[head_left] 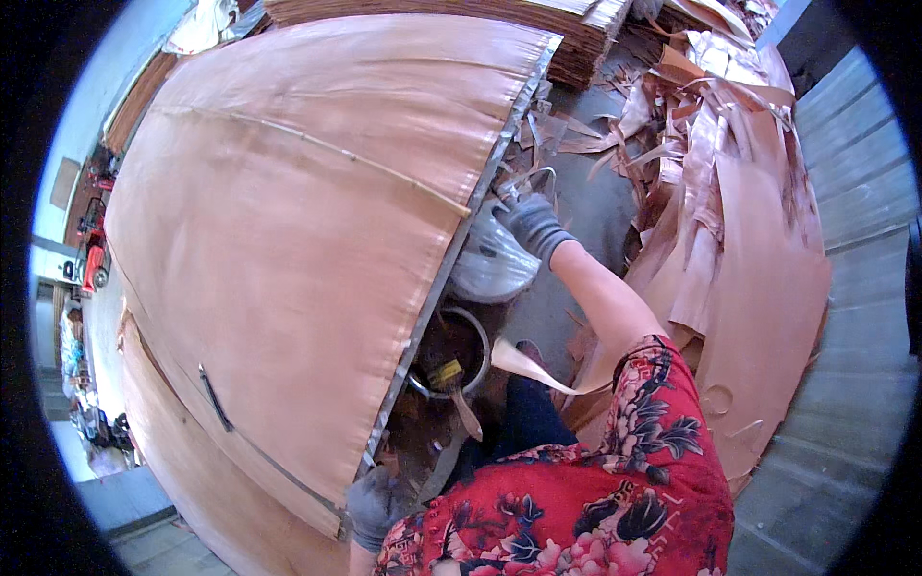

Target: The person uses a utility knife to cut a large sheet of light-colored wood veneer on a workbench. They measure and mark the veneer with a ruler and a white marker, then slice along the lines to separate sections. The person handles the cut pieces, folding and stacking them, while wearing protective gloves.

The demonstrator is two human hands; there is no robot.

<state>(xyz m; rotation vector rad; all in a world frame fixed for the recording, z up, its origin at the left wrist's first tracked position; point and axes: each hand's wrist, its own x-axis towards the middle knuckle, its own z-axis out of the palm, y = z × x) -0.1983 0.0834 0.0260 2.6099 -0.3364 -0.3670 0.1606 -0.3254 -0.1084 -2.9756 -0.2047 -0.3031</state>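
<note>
Right hand (530, 223): grey glove, arm stretched forward, fingers curled at the metal-edged rim of the veneer sheet (298, 221); whether they are clamped on the edge or only pressed to it, I cannot tell.
Left hand (370, 504): grey glove, low at the near corner of the same sheet, fingers closed over its edge.
Veneer sheet: large, thin, pinkish, spread over the stack before the person, bowed across its width; a pale split line runs diagonally over the upper half.
Below the edge: open bucket (451, 350) with a brush (451, 384) in it, a grey bag (492, 264) just beyond (both close under the sheet's rim).
Right side: heap of veneer offcuts (740, 221) on the floor, well apart from the hands.
Risk, tearing: uneven pull from the two corners would likely open the split further.
Risk, spill: a sagging edge or a shifted knee could knock the bucket.
Risk, gloves: splintered edge may snag the fabric.
</note>
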